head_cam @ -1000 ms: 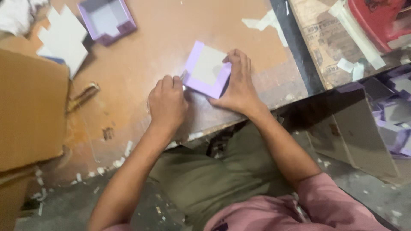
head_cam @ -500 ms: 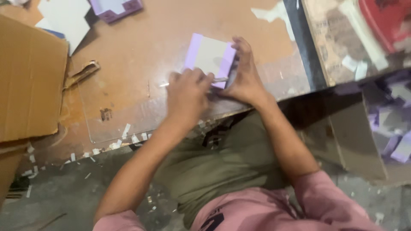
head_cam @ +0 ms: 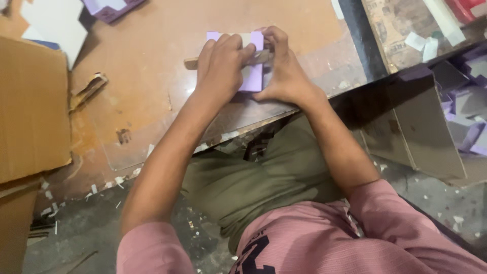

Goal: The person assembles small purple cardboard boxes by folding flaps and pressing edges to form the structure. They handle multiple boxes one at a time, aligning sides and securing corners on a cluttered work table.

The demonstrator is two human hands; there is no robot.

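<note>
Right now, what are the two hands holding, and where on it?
Both hands press a small lilac box on the table: left hand over its top with a flat stick, right hand against its right edge.

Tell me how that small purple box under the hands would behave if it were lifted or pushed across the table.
The purple box looks like thin paper-covered card, so probably light and fairly stiff, though it could crush under a hard squeeze. Its flat sides suggest it would slide on the table rather than roll. The left hand and right hand cover it easily.
</note>
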